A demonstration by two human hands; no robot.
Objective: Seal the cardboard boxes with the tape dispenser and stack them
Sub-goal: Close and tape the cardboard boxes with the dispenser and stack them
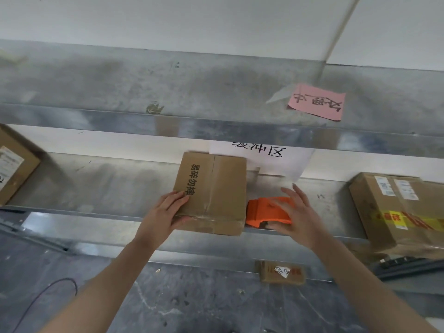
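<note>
The cardboard box (211, 188) in the middle of the shelf carries black printed characters, 易碎勿摔, running along its top. Just behind that box, a white paper sign (262, 157) on the wall reads 缓冲区, its upper edge hidden. Above and to the right of the box, a pink note (317, 102) bears handwritten characters, upside down and unreadable. Labels on the other boxes are too blurred to read.

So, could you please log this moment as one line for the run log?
left hand: gripping cardboard box | right hand: on orange tape dispenser | box: on metal shelf, seam taped | stacking: not yet
</note>
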